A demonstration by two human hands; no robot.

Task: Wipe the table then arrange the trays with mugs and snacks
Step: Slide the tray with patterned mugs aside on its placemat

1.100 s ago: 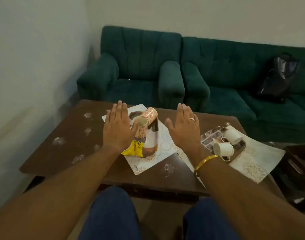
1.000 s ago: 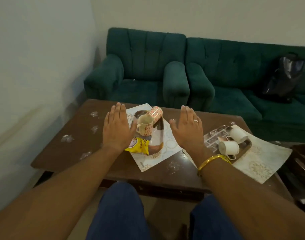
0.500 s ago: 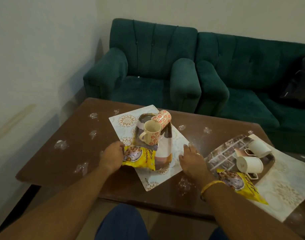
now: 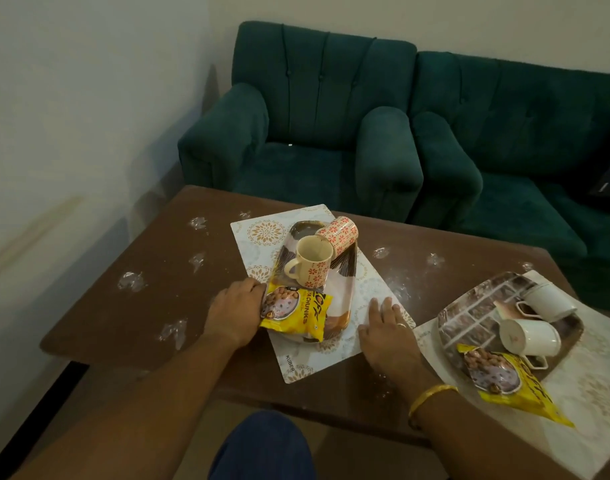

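On the brown table (image 4: pixel 130 327), the left hand (image 4: pixel 236 315) curls at the left edge of a yellow snack packet (image 4: pixel 296 315) reading "CHUNKS", though whether it grips the packet or the oval tray (image 4: pixel 343 296) beneath I cannot tell; that tray's long axis runs away from the person on a placemat (image 4: pixel 298 368) marked "KUBER", carrying an upright floral mug (image 4: pixel 312 263) and a second mug (image 4: pixel 338 233) tipped on its side. The right hand (image 4: pixel 388 327) lies flat and open on the placemat's right edge, holding nothing. Far right, a second tray (image 4: pixel 469 317) holds two white mugs (image 4: pixel 530 337) on their sides and another yellow packet (image 4: pixel 504 382) at its near end.
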